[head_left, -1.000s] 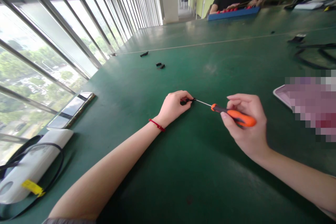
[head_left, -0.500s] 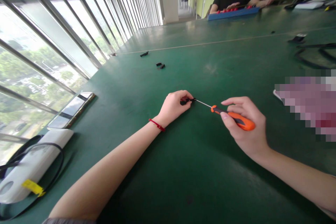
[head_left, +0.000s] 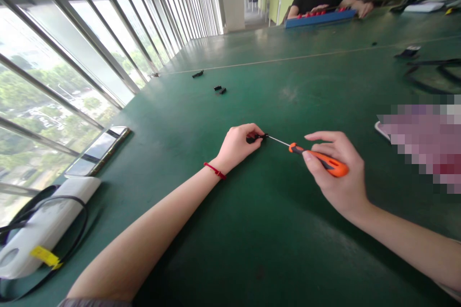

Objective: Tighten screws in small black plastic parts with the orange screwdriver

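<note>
Over the middle of the green table [head_left: 266, 230], my left hand [head_left: 241, 144] pinches a small black part [head_left: 255, 139] between thumb and fingers; its exact kind is too small to tell. My right hand [head_left: 340, 172] holds a screwdriver [head_left: 333, 165] with an orange and dark grey handle. The thin metal shaft points left, and its tip meets the end of the black part that sticks out past my left fingertips. The thumb lies along the handle, while the index finger is stretched out above it.
Several small black pieces [head_left: 223, 90] lie farther back. At left are a phone [head_left: 99, 151] and a white power strip [head_left: 54, 220] with a black cable, beside a metal railing [head_left: 118, 24]. Across the table a person [head_left: 320, 0] sits behind a blue tray [head_left: 320, 19]. Black straps [head_left: 432, 63] lie at right.
The screwdriver handle has turned slightly and shifted a little left in my right hand. My left hand has barely moved. Across the table, the person's hand has come down beside the blue tray.
</note>
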### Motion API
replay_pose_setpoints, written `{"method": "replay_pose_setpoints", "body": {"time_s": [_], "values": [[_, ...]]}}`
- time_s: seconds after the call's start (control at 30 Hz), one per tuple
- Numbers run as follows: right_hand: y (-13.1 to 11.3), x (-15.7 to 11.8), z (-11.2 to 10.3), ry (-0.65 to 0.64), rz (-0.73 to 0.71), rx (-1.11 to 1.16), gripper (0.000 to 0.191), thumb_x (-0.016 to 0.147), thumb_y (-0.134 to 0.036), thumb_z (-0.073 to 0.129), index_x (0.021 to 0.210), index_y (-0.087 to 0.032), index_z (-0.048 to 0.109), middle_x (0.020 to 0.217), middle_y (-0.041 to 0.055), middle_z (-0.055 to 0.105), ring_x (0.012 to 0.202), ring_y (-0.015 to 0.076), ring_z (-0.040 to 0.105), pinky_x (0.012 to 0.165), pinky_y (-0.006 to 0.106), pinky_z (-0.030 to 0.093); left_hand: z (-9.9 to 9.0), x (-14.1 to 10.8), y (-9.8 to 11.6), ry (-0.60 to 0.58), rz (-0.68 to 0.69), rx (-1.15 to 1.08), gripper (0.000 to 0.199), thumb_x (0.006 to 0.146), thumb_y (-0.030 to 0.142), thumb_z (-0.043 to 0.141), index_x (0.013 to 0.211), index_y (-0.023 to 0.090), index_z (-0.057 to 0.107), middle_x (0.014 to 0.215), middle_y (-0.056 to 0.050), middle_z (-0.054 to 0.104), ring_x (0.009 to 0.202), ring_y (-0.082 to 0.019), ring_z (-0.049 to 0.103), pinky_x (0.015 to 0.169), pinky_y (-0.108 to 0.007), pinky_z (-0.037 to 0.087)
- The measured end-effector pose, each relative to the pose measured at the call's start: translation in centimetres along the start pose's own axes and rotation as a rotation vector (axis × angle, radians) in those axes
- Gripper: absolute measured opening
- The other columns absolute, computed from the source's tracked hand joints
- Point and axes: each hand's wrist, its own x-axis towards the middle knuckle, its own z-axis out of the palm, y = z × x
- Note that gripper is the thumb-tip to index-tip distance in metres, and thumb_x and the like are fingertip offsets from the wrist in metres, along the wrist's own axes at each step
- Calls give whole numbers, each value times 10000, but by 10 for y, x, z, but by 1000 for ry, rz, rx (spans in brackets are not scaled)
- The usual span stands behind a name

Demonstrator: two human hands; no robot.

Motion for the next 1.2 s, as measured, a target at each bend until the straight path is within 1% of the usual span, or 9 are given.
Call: {"method": "replay_pose_setpoints", "body": {"time_s": [0.13,0.33,0.47,0.63,0.73,0.87,0.97,1.07,1.2], "values": [[2,0,1,71,-59,70,371,729,-168,651,1055,-269,508,754,-7,554,623,152,568,573,314,499,0,0,-1,1,-1,-7,144,746,151,598,854,168,691,844,-18,721,751,-137,657,726,-249,529],[1,-1,0,-21,-7,-18,153,770,-226,642,903,-248,568,638,-28,569,559,143,569,536,299,460,0,0,0,-10,2,-7,143,749,150,598,857,166,691,856,-17,721,762,-137,660,742,-253,533],[0,0,1,78,-64,44,323,720,-163,661,1009,-242,538,770,-9,557,671,149,587,610,297,502,0,0,1,-5,1,-3,144,750,147,594,855,168,691,854,-20,723,755,-139,660,732,-254,531],[2,-1,0,-59,10,-8,150,763,-240,646,891,-240,567,677,-19,594,581,147,583,560,297,484,-1,0,1,-7,2,-10,147,748,147,595,857,164,692,850,-21,723,757,-137,660,730,-248,528],[2,-2,1,13,-17,-37,132,762,-247,648,875,-237,579,804,12,628,673,160,613,607,307,495,0,0,0,-4,2,-4,146,749,151,598,858,165,694,846,-19,723,755,-138,659,732,-247,526],[3,-1,1,66,-59,28,343,712,-163,661,1025,-239,543,791,-2,550,690,155,577,651,319,493,0,0,-1,0,1,2,144,748,153,599,855,167,695,844,-18,723,750,-137,657,728,-247,522],[4,-2,0,-1,-35,2,226,743,-203,659,944,-247,565,681,-27,559,596,144,566,611,320,475,0,0,-1,-3,2,0,152,748,154,598,862,166,697,845,-19,722,756,-139,658,728,-246,520],[3,-3,0,-4,-28,-31,90,776,-231,643,843,-244,583,748,-3,633,640,154,617,605,311,482,0,0,-1,-5,2,-4,151,749,159,599,864,164,697,841,-20,721,752,-138,657,726,-245,519],[3,-1,2,102,-79,9,259,728,-157,654,955,-242,564,854,15,592,737,160,606,658,310,507,0,0,0,-1,0,-2,143,747,157,600,853,165,696,840,-17,722,745,-138,657,717,-244,518]]}}
